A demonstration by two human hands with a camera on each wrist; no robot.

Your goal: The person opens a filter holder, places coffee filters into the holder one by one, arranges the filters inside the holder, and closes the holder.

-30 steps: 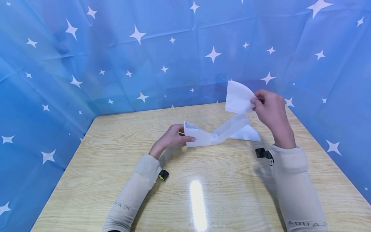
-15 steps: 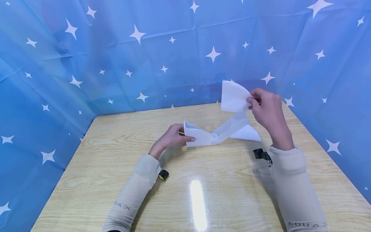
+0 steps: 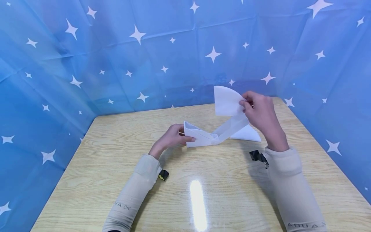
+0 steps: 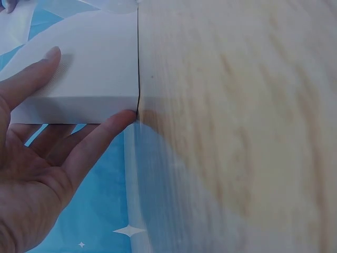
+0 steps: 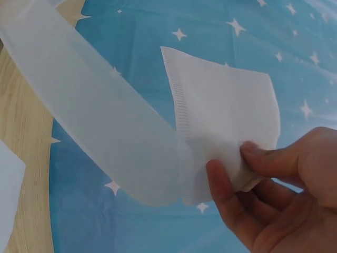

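Observation:
My left hand grips the left end of a white open-topped box standing on the table, thumb on its front face and fingers round its end in the left wrist view. A translucent strip slants up from the box's right end toward my right hand. Pinched between thumb and fingers of my right hand is a white paper coffee filter with a crimped edge, held up above the table. Another white quarter-round piece lies behind the strip. The strip's far end is partly hidden behind the filter.
A wood-grain table extends under both arms. Blue cloth with white stars hangs behind it and along both sides. Each wrist carries a small black camera, such as the black camera on the left.
My right hand has moved left and slightly down with the coffee filter, closer to the box. My left hand and the box have stayed in place.

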